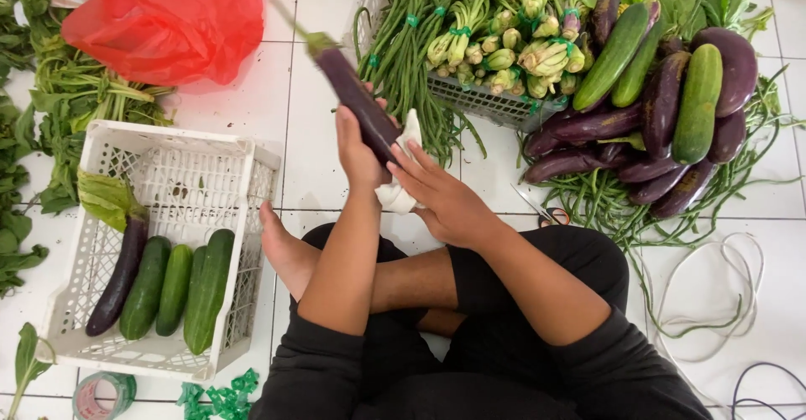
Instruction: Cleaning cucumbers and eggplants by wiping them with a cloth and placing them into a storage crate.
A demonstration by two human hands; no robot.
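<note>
At the near left I see a white crate [252, 219] with an eggplant and three cucumbers [178, 290] lying side by side, its right wall close to my bare foot. My left hand [357, 147] is wrapped around a long purple eggplant [357, 101], tilted up over the floor, while my right hand [445, 198] presses a white cloth [401, 189] against its lower end, fingers together. Far right, the heaped eggplants and cucumbers [663, 101] leave only a narrow strip of bare tile.
</note>
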